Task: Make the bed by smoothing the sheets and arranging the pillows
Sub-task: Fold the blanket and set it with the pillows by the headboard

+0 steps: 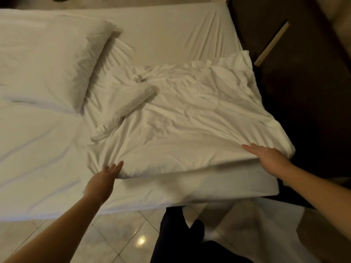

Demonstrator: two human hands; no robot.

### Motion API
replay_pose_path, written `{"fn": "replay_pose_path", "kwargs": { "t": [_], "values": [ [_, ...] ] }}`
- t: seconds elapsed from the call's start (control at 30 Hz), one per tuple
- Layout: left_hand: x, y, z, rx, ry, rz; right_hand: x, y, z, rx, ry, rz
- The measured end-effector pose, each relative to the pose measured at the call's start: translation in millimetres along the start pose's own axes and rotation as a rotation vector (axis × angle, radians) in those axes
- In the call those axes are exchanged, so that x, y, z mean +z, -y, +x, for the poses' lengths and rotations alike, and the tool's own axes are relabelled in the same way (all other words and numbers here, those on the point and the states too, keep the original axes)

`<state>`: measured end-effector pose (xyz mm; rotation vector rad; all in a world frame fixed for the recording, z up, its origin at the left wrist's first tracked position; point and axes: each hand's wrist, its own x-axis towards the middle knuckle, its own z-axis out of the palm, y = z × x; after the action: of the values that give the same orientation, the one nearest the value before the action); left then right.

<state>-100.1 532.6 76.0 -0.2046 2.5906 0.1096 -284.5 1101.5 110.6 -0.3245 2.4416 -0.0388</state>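
At the far left a plump white fabric pillow [43, 61] lies on the white-sheeted mattress [38, 149], its right edge close to the heap of bedding but apart from it. Next along, the left hand [102, 182] reaches to the near left corner of the crumpled white cotton top sheet [180, 120]; its grip is spread, fingers [115, 167] straight and together, resting flat on the bunched cloth and pinching nothing. A rolled fold of the same sheet lies just beyond that corner, pointing toward the pillow. The sheet itself covers the right half of the bed, thick with wrinkles at its far edge, its near hem lying just short of the mattress edge. At the right, the right hand [269, 158] lies palm down on the near right corner, grip likewise spread flat, nothing gripped between the fingers. Beyond it are the dark floor [303, 92] and a pale wooden strip [271, 44].

The step in hand looks to be flattening the near hem. To do it well, both palms should probably sweep outward and away from the body together, pushing the wrinkles toward the far edge rather than trapping them. The rolled fold likely needs lifting open first, since pressing over it would set a crease. Even pressure on both corners should keep the hem square to the mattress edge.
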Motion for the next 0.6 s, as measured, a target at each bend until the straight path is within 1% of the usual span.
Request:
{"fn": "replay_pose_path", "kwargs": {
  "t": [0.1, 0.23, 0.3, 0.5, 0.6],
  "values": [
    [32.0, -15.7, -38.2, -0.025, -0.005, -0.011, 32.2, -9.7, -33.1, -0.006, 0.036, -0.015],
    [69.2, -31.0, -93.1, -0.061, 0.061, -0.019, 83.6, -18.4, -77.8, 0.002, 0.128, -0.003],
    [85.3, -38.5, -109.6, -0.097, 0.081, -0.053, 104.3, -17.1, -89.7, 0.011, 0.146, 0.007],
    [92.9, -52.6, -98.2, -0.153, 0.129, -0.040, 116.7, -11.9, -83.5, 0.042, 0.153, -0.004],
    [87.6, -48.9, -86.9, -0.229, 0.220, -0.063, 117.8, -11.9, -77.1, 0.064, 0.192, 0.021]
  ]
}}
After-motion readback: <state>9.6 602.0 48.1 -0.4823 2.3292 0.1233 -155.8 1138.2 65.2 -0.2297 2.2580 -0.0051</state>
